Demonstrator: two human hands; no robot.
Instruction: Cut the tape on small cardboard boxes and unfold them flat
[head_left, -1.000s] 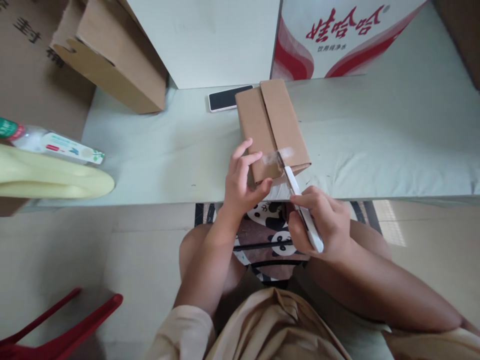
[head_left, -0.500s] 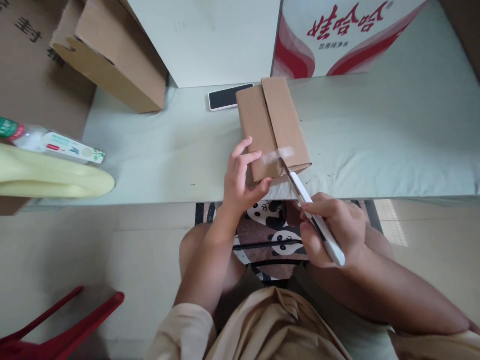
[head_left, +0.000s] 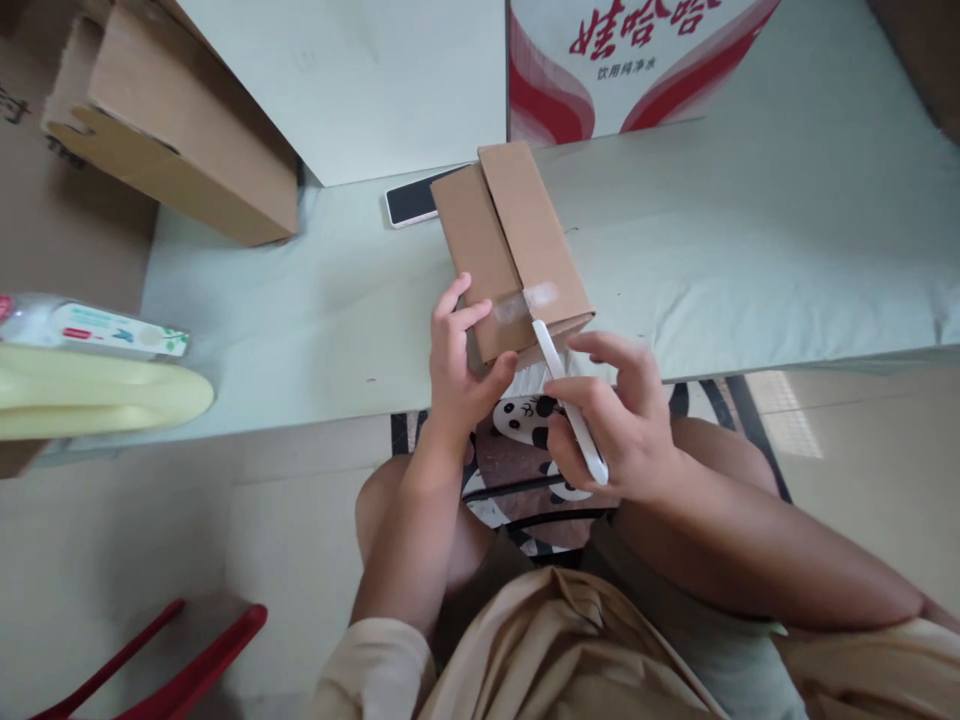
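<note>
A brown cardboard box [head_left: 474, 230] lies near the table's front edge, with a strip of clear tape [head_left: 541, 294] across its centre seam. My left hand [head_left: 461, 350] grips the box's near left corner, fingers on top and thumb at the front edge. In my right hand [head_left: 619, 420] is a white utility knife [head_left: 550, 347], its front end at the seam by the tape. The blade is barely visible. The index finger of that hand is raised off the handle.
A phone [head_left: 411, 202] lies behind the box, partly covered by it. Larger cartons [head_left: 202, 120] and a white-and-red carton [head_left: 652, 95] stand at the back. A pale yellow object [head_left: 105, 390] and a toothpaste-like box [head_left: 124, 330] sit at the left. Red legs [head_left: 202, 665] show below.
My right hand has come closer to the box and its index finger has lifted. Less of the knife's blade shows. The whole view has shifted and turned a little; my left hand keeps its hold.
</note>
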